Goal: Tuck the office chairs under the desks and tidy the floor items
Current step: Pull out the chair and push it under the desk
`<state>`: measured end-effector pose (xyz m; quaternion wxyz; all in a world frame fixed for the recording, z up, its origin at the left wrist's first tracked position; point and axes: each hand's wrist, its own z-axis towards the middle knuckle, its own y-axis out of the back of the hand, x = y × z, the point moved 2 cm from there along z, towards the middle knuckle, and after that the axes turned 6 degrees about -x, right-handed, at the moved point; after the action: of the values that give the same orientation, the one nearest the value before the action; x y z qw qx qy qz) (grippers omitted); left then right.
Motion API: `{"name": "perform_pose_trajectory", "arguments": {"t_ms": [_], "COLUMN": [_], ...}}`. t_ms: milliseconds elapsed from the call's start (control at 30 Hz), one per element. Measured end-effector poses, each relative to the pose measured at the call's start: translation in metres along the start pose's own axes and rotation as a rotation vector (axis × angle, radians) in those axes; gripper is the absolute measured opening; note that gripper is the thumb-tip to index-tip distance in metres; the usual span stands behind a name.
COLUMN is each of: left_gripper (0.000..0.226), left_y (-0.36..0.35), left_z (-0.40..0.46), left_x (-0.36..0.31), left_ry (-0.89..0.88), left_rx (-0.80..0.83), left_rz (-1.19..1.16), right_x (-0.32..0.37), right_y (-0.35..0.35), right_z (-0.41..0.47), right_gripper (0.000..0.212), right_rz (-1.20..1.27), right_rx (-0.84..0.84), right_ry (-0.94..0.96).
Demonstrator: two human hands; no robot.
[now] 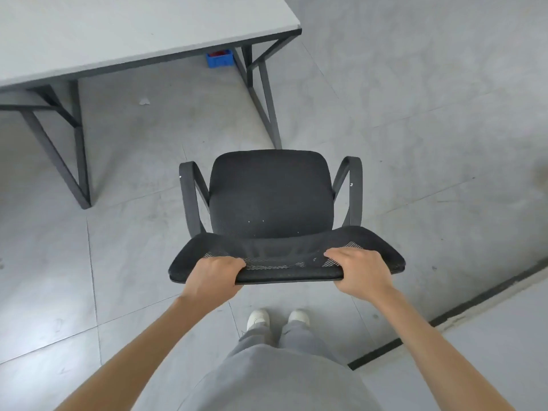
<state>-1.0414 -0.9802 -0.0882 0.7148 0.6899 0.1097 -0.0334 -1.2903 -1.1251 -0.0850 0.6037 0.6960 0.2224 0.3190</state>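
A black mesh office chair [269, 194] with two armrests stands on the grey floor right in front of me, its seat facing away. My left hand [215, 274] grips the top edge of the backrest on its left side. My right hand [360, 271] grips the same edge further right, fingers curled over the mesh. A grey desk [118, 28] with dark metal legs stands ahead and to the left, its near right leg just beyond the front of the seat. The chair sits outside the desk.
A blue plastic bin [220, 59] lies on the floor under the far side of the desk. A small scrap of paper [144, 101] lies beneath the desk. A dark floor strip [462, 310] runs diagonally at the right. My feet stand behind the chair.
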Motion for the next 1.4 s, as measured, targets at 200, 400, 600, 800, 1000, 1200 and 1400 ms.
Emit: {"name": "perform_pose_trajectory", "arguments": {"t_ms": [200,400,600,800,1000,1200,1400], "left_gripper": [0.031,0.03,0.033,0.034,0.034,0.02,0.027], "left_y": [-0.012,-0.014,-0.016,-0.013,-0.002,0.019,0.062], "left_z": [-0.004,0.008,0.025,0.028,0.028,0.015,0.02], "left_x": [-0.048,-0.066,-0.069,-0.038,0.02,0.139,0.296], "left_ry": [0.074,0.152,0.246,0.343,0.37,0.373,0.324], "left_rx": [-0.068,-0.147,-0.181,-0.174,-0.173,-0.163,-0.078], "left_rz": [0.039,0.074,0.126,0.143,0.172,0.18,0.186], "right_x": [-0.039,-0.063,-0.067,-0.039,0.007,0.095,0.211], "right_y": [0.017,0.021,0.023,0.016,0.009,-0.012,-0.036], "right_z": [0.035,0.078,0.125,0.164,0.207,0.248,0.3], "right_gripper": [0.043,0.041,0.045,0.04,0.047,0.041,0.028], "right_rz": [-0.049,-0.086,-0.105,-0.105,-0.048,-0.001,-0.035], "right_rx": [0.023,0.088,0.118,0.11,0.045,0.022,0.028], "right_ry": [0.164,0.278,0.342,0.415,0.442,0.368,0.217]}}
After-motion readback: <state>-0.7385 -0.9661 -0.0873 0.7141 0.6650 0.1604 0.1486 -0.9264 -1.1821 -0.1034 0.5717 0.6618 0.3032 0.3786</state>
